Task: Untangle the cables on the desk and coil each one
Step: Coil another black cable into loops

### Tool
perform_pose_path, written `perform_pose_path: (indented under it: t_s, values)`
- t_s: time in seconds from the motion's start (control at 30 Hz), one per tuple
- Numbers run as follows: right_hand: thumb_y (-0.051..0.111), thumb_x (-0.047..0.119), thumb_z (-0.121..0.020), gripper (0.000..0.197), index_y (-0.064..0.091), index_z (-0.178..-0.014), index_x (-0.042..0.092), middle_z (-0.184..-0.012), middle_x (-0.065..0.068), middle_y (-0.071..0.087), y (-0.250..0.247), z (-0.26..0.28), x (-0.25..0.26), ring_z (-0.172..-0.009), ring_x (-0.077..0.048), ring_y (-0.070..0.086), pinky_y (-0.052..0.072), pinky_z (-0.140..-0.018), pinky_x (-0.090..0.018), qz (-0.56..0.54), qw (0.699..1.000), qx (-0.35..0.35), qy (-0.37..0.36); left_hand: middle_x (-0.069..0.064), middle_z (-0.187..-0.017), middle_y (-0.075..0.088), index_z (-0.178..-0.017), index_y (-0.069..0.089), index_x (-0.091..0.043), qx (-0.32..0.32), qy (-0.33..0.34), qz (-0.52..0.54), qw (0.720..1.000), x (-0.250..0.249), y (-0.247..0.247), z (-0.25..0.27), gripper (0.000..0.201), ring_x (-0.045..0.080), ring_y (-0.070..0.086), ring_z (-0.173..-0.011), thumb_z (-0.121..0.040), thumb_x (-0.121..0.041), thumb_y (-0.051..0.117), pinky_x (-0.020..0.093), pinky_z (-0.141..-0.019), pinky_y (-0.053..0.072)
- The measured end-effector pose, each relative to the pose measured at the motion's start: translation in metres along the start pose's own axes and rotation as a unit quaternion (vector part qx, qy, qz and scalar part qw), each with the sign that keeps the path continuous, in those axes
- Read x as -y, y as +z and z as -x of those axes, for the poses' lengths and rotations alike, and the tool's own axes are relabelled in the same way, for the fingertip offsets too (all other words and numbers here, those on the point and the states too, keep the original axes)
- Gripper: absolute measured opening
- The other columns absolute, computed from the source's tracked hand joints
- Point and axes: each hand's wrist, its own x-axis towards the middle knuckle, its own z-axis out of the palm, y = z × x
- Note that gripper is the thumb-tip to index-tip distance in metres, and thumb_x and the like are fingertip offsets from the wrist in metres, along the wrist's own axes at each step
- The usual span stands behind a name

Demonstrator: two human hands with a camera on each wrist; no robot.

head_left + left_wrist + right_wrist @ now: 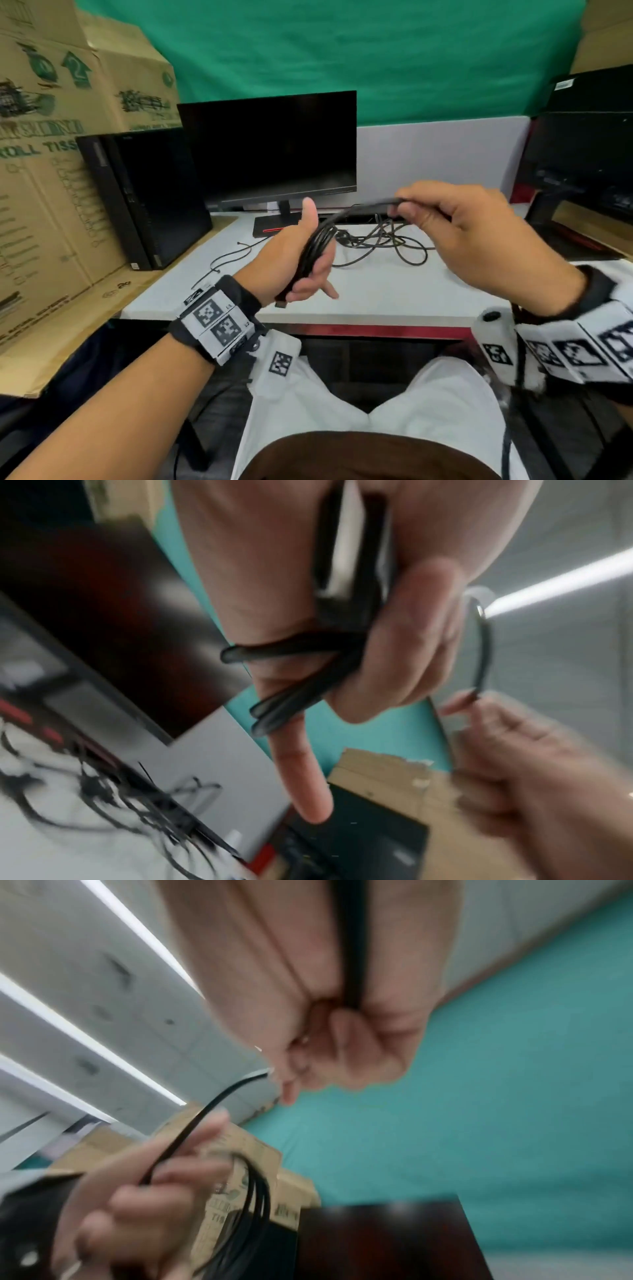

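Observation:
My left hand (305,260) grips a bundle of black cable loops (313,253) above the desk's front half, thumb up. In the left wrist view the loops (308,653) cross the palm under curled fingers (407,642), one finger pointing straight. My right hand (455,219) pinches the free end of the same cable (373,207) up and to the right of the bundle. The right wrist view shows the strand (351,947) running along the palm into closed fingers (346,1047). A tangle of black cables (383,240) lies on the white desk (376,301) behind my hands.
A dark monitor (270,150) stands at the back centre, a black computer tower (144,198) to its left. Cardboard boxes (51,144) fill the left side. A thin black wire (229,257) lies left of my left hand. Another black machine (589,154) is at the right.

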Motion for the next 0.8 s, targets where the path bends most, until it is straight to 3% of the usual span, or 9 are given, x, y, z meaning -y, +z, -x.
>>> perform_pose_path:
  t_s: [0.1,0.2,0.3,0.33,0.4,0.5,0.6,0.73,0.8]
  values:
    - [0.052,0.025,-0.102,0.021,0.072,-0.106,0.023,-0.076,0.005,0.068,0.012,-0.003,-0.025,-0.070,-0.006,0.061,0.049,-0.066,-0.028,-0.025,0.998,-0.040,0.052,-0.005,-0.040,0.029,-0.062,0.038,-0.016,0.084,0.022,0.120,0.989,-0.013,0.020,-0.001,0.067,0.010,0.025,-0.028,-0.093,-0.072,0.020,0.048,-0.076,0.057]
    - [0.046,0.024,-0.104,0.026,0.069,-0.114,0.030,-0.089,0.001,0.070,0.027,-0.001,-0.027,-0.072,-0.002,0.061,0.051,-0.064,-0.021,-0.166,0.975,0.014,0.144,-0.004,-0.040,0.024,-0.060,0.034,-0.018,0.101,0.040,0.156,0.982,-0.019,0.042,0.002,0.055,0.009,0.023,-0.028,-0.096,-0.059,0.039,0.045,-0.068,0.058]
    - [0.036,0.033,-0.108,0.032,0.065,-0.120,0.029,-0.112,-0.004,0.072,0.046,0.006,-0.009,-0.098,-0.023,0.069,0.057,-0.084,-0.038,-0.442,0.865,0.097,0.216,-0.003,-0.040,0.022,-0.059,0.030,-0.018,0.125,0.053,0.238,0.962,-0.026,0.053,0.001,0.056,0.011,0.021,-0.027,-0.091,-0.065,0.035,0.039,-0.061,0.059]
    - [0.033,0.036,-0.108,0.034,0.064,-0.120,0.028,-0.112,-0.005,0.071,0.050,0.009,-0.003,-0.094,-0.025,0.069,0.057,-0.080,-0.037,-0.517,0.817,0.108,0.230,-0.003,-0.040,0.022,-0.060,0.030,-0.019,0.140,0.056,0.267,0.952,-0.028,0.054,0.000,0.057,0.011,0.021,-0.027,-0.088,-0.068,0.033,0.038,-0.059,0.059]
    - [0.032,0.038,-0.108,0.035,0.063,-0.116,0.025,-0.100,-0.014,0.064,0.054,0.010,0.005,-0.078,-0.027,0.062,0.055,-0.065,-0.035,-0.578,0.774,0.098,0.240,-0.005,-0.040,0.025,-0.060,0.031,-0.019,0.149,0.058,0.305,0.939,-0.031,0.054,-0.001,0.061,0.009,0.023,-0.027,-0.082,-0.075,0.030,0.036,-0.055,0.058]
    - [0.035,0.033,-0.108,0.032,0.062,-0.111,0.016,-0.071,-0.006,0.040,0.055,0.008,0.008,-0.058,-0.017,0.037,0.043,-0.051,-0.030,-0.595,0.765,0.024,0.245,-0.006,-0.039,0.031,-0.061,0.038,-0.016,0.096,0.036,0.325,0.940,-0.029,0.054,-0.001,0.071,0.008,0.027,-0.028,-0.087,-0.079,0.017,0.033,-0.055,0.049]
    - [0.036,0.032,-0.108,0.032,0.058,-0.112,0.009,-0.069,-0.003,0.029,0.052,0.005,0.004,-0.057,-0.016,0.023,0.035,-0.049,-0.031,-0.601,0.759,-0.010,0.250,-0.005,-0.045,0.036,-0.070,0.046,-0.014,0.081,0.017,0.351,0.933,-0.027,0.052,-0.003,0.070,0.010,0.031,-0.035,-0.098,-0.068,0.012,0.036,-0.060,0.040]
    - [0.034,0.026,-0.108,0.033,0.059,-0.123,0.009,-0.068,-0.004,0.041,0.050,0.005,-0.002,-0.057,-0.015,0.038,0.044,-0.055,-0.032,-0.618,0.751,-0.002,0.232,-0.005,-0.053,0.040,-0.082,0.050,-0.013,0.087,0.012,0.381,0.920,-0.030,0.047,-0.003,0.051,0.011,0.031,-0.042,-0.105,-0.049,0.023,0.035,-0.062,0.045]
    - [0.034,0.022,-0.108,0.031,0.061,-0.124,0.018,-0.071,-0.007,0.052,0.050,0.004,-0.006,-0.059,-0.017,0.051,0.051,-0.059,-0.033,-0.567,0.795,-0.002,0.214,-0.005,-0.056,0.044,-0.084,0.049,-0.013,0.085,0.026,0.383,0.919,-0.032,0.044,-0.002,0.046,0.011,0.032,-0.042,-0.105,-0.046,0.026,0.036,-0.061,0.048]
